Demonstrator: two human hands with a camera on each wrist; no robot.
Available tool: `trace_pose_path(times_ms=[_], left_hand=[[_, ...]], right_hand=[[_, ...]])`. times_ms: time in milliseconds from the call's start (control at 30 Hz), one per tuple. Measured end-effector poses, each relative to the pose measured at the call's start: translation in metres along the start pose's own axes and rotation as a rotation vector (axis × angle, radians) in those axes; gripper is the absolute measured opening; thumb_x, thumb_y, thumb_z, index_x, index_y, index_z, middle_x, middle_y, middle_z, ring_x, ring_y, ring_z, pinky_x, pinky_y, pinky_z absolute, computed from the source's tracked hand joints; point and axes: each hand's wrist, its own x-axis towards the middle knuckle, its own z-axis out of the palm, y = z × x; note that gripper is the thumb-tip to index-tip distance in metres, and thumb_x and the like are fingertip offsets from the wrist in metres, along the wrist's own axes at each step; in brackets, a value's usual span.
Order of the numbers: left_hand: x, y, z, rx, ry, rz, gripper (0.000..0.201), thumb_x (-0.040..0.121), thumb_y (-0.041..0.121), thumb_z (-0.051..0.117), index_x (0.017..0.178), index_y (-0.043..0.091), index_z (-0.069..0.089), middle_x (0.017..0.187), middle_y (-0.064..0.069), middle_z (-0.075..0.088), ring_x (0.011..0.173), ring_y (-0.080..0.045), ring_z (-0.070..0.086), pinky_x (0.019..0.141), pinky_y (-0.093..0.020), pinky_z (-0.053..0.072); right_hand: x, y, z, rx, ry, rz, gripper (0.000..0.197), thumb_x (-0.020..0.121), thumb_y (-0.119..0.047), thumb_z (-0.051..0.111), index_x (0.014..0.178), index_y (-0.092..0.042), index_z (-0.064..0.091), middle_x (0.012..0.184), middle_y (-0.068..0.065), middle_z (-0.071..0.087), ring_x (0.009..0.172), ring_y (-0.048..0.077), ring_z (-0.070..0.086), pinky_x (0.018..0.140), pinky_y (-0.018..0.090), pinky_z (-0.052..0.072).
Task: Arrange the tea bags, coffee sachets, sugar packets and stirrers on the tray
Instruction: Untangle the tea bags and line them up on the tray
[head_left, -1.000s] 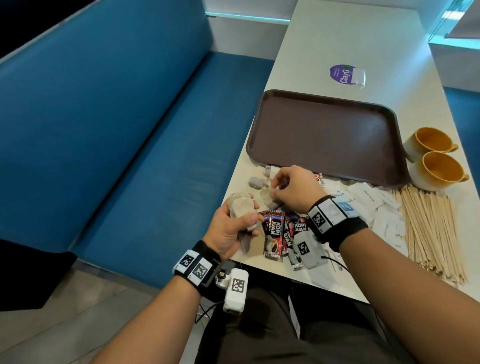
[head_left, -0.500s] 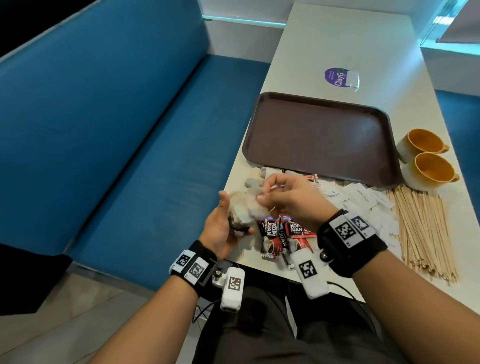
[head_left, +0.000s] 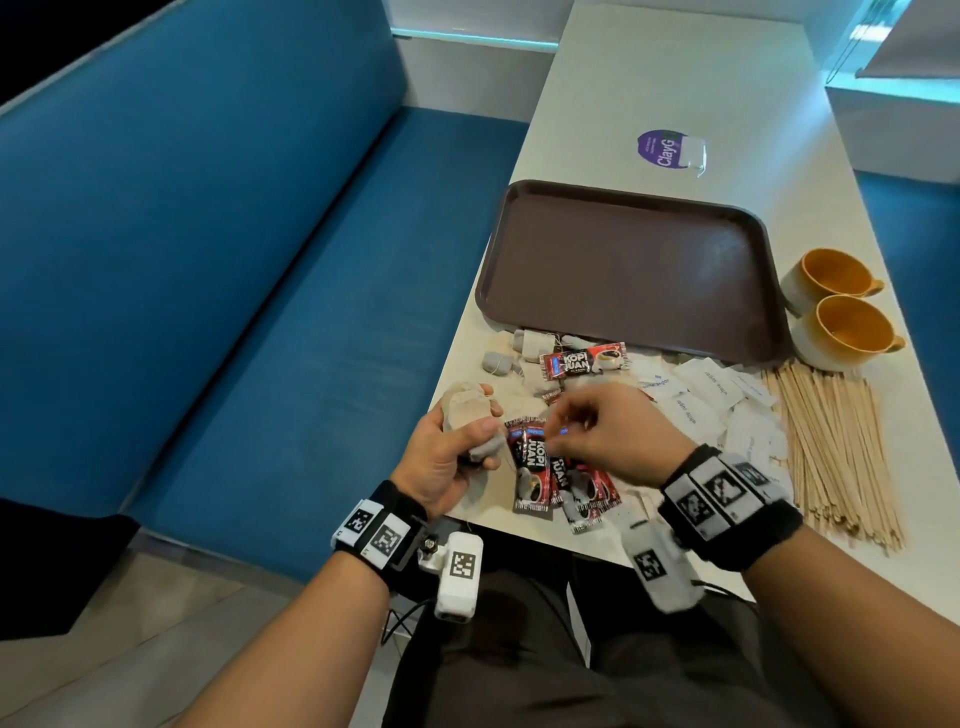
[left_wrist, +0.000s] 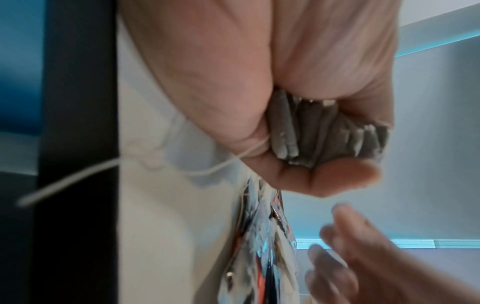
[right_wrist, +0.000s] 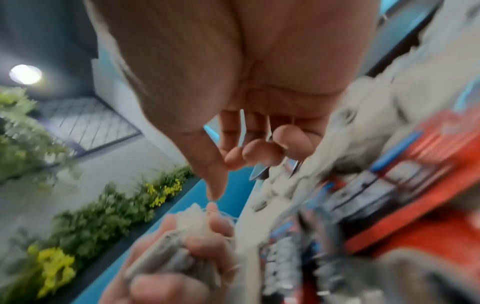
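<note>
The left hand (head_left: 444, 457) grips a bunch of tea bags (head_left: 467, 415) at the table's near left edge, fingers curled round them, a string (left_wrist: 78, 174) trailing loose. The right hand (head_left: 618, 441), fingers loosely bent and holding nothing, hovers above the coffee sachets (head_left: 535, 467). Beyond lie more tea bags (head_left: 530, 345), sugar packets (head_left: 711, 387) and stirrers (head_left: 831, 441), with the brown tray (head_left: 623, 265) bare.

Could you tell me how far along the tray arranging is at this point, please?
Nothing is placed: the tray is bare. In hand: the left hand grips a bunch of tea bags; the right hand hovers over the coffee sachets. Loose tea bags, sachets, sugar packets and stirrers remain on the table.
</note>
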Motion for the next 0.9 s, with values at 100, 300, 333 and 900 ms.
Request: trace_pose_path(times_ms=[100, 300, 333, 900], left_hand=[[0.0, 0.001, -0.002, 0.012, -0.008, -0.01, 0.06, 0.067, 0.01, 0.089, 0.118, 0.009, 0.056, 0.09, -0.007, 0.06, 0.066, -0.015, 0.035, 0.049, -0.026, 0.045], [-0.001, -0.001, 0.002, 0.058, 0.024, -0.006, 0.049, 0.073, 0.006, 0.078, 0.116, 0.01, 0.054, 0.085, -0.009, 0.05, 0.062, -0.016, 0.039, 0.048, -0.025, 0.045], [-0.001, -0.002, 0.003, 0.066, 0.028, -0.004, 0.046, 0.075, 0.004, 0.077, 0.114, 0.01, 0.054, 0.084, -0.009, 0.048, 0.065, -0.016, 0.039, 0.048, -0.026, 0.046], [0.002, -0.004, -0.001, 0.151, 0.054, -0.025, 0.078, 0.053, 0.029, 0.101, 0.115, 0.009, 0.057, 0.087, -0.012, 0.05, 0.07, -0.024, 0.052, 0.051, -0.029, 0.054]], right_hand=[[-0.023, 0.014, 0.009, -0.253, -0.183, -0.032, 0.014, 0.082, -0.031, 0.083, 0.092, -0.03, 0.074, 0.072, -0.01, 0.066, 0.064, 0.001, 0.06, 0.062, 0.017, 0.045], [-0.025, 0.021, 0.028, -0.389, -0.161, -0.112, 0.044, 0.088, -0.049, 0.071, 0.13, -0.046, 0.058, 0.111, -0.011, 0.046, 0.098, 0.009, 0.052, 0.087, 0.03, 0.049], [-0.023, 0.019, 0.028, -0.365, -0.14, -0.11, 0.042, 0.088, -0.048, 0.071, 0.129, -0.045, 0.059, 0.109, -0.012, 0.045, 0.096, 0.008, 0.052, 0.085, 0.028, 0.047], [-0.001, 0.038, -0.01, -0.321, 0.247, 0.045, 0.026, 0.088, -0.045, 0.075, 0.113, -0.037, 0.07, 0.103, -0.01, 0.046, 0.088, 0.008, 0.053, 0.081, 0.028, 0.052]])
